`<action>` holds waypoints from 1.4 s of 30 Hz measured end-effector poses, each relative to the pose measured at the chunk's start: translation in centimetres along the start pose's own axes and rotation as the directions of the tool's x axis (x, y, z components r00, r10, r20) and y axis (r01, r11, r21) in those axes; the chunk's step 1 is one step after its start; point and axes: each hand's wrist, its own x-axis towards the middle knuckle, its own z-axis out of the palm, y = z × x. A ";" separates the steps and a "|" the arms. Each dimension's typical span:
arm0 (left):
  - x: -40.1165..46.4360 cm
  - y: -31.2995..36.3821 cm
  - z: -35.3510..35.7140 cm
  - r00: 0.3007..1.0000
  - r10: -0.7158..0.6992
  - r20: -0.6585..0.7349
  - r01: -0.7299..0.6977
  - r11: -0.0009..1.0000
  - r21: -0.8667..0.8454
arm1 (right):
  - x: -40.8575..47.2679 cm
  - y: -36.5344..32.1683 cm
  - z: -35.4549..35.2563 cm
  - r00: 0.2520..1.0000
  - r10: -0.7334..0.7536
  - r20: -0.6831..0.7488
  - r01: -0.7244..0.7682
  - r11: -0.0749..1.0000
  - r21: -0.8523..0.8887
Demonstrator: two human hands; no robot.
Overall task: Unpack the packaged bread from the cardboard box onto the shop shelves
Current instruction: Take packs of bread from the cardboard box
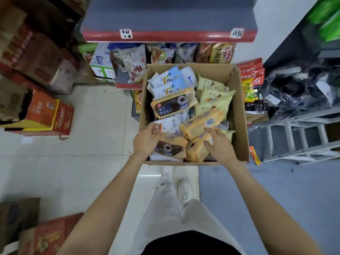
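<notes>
An open cardboard box (239, 115) stands on the floor in front of the shelves, filled with several packets of bread. My left hand (146, 140) grips the near-left orange and brown packet (171, 147) at its left end. My right hand (219, 143) grips the orange packet (196, 150) beside it at its right end. More orange packets (200, 124), pale yellow ones (213, 96) and blue-white ones (171, 81) lie further in. The grey shelf with a red edge (169, 36) is above the box, with packaged bread (220, 53) on the level below it.
Stacked cartons (47, 115) stand on the left floor, and another red carton (49, 234) sits near left. A white step ladder (301, 137) and black bags (298, 89) are at the right. Red snack packs (253, 74) hang right of the box. My legs and shoe (184, 190) are below the box.
</notes>
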 end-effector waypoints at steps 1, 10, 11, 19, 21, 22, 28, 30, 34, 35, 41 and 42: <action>1.9 0.3 0.1 1.000 0.005 0.010 -0.005 1.000 -0.012 | 1.6 -0.1 0.0 1.000 0.012 0.014 -0.012 1.000 -0.007; 15.7 1.4 0.9 0.967 0.225 0.119 -0.244 0.953 0.179 | 13.9 -1.5 1.1 0.985 0.038 0.168 -0.006 0.982 -0.189; 16.6 1.5 1.1 0.953 0.252 0.171 -0.283 0.940 0.192 | 14.5 -1.2 1.2 0.975 0.042 0.219 0.006 0.977 -0.213; 21.7 2.6 3.4 0.875 0.217 0.433 -0.369 0.877 0.307 | 15.2 3.7 1.3 0.883 0.021 0.470 0.285 0.771 -0.569; 22.2 2.6 3.6 0.861 0.175 0.477 -0.364 0.868 0.339 | 15.8 4.3 1.2 0.861 0.006 0.509 0.360 0.699 -0.618; 22.2 2.5 3.7 0.855 0.164 0.492 -0.370 0.858 0.357 | 16.1 4.5 1.1 0.852 0.000 0.524 0.390 0.668 -0.634; 21.7 2.5 3.9 0.851 0.192 0.489 -0.407 0.829 0.383 | 18.3 5.0 0.3 0.823 -0.142 0.550 0.506 0.622 -0.597; 21.5 2.5 3.6 0.862 0.200 0.465 -0.392 0.844 0.365 | 18.6 5.2 -0.1 0.818 -0.166 0.551 0.510 0.653 -0.560; 20.9 2.3 3.1 0.881 0.166 0.442 -0.340 0.873 0.350 | 19.7 5.6 -1.2 0.801 -0.070 0.594 0.486 0.656 -0.578; 20.8 2.2 3.1 0.885 0.148 0.440 -0.321 0.880 0.350 | 20.0 5.7 -1.4 0.803 -0.051 0.593 0.472 0.663 -0.581; 19.6 1.0 2.5 0.922 0.021 0.386 -0.155 0.935 0.318 | 16.6 5.0 1.0 0.841 -0.150 0.519 0.479 0.652 -0.587; 19.4 0.9 2.5 0.927 0.017 0.374 -0.145 0.938 0.317 | 15.8 4.8 1.9 0.848 -0.123 0.515 0.469 0.626 -0.623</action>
